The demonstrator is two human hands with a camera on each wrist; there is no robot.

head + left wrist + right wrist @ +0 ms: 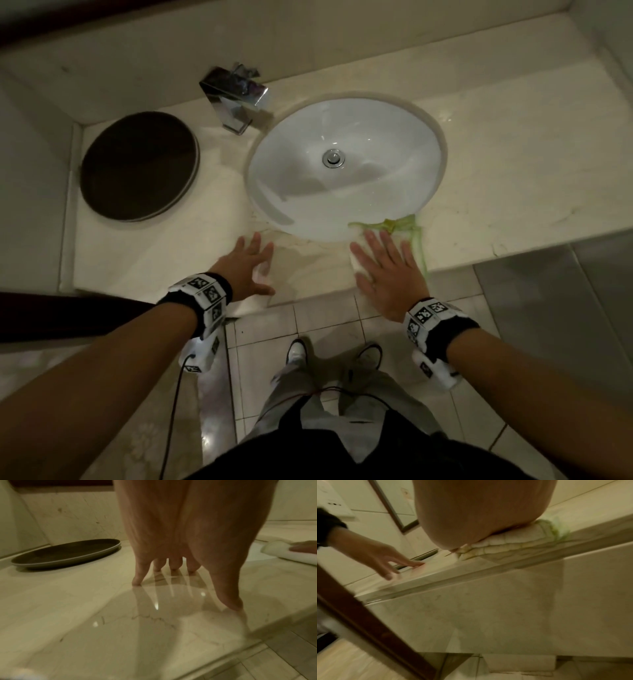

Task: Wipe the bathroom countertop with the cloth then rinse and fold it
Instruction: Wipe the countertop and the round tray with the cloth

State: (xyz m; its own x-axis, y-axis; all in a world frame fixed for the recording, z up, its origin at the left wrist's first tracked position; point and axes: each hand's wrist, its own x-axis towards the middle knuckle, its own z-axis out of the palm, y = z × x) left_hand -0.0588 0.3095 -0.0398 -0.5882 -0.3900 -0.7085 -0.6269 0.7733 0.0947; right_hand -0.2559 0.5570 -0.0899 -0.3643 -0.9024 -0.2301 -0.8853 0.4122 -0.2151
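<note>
the person is standing at the near edge of the counter [496, 171], both arms reaching forward. the right hand [383, 270] is lying flat on the cloth [407, 236], fingers straight and spread wide, palm pressing down. the cloth is white with green edging and is sitting on the near strip of the counter, just right of centre, its far edge touching the near rim of the sink [346, 164]. green threads are trailing off its right side toward the counter edge. in the right wrist view the cloth [513, 542] is bunching under the palm at the counter lip.

the left hand [246, 267] is resting on bare counter to the left of the cloth, well apart from it. its fingers are straight and fanned wide, holding nothing; in the left wrist view the fingertips [137, 581] are touching the glossy stone, and their reflection is showing beneath them.

a tap [236, 99] is standing at the far left of the sink. a dark round tray [137, 164] is lying on the left end of the counter. both wrists are wearing camera bands with black-and-white markers.
</note>
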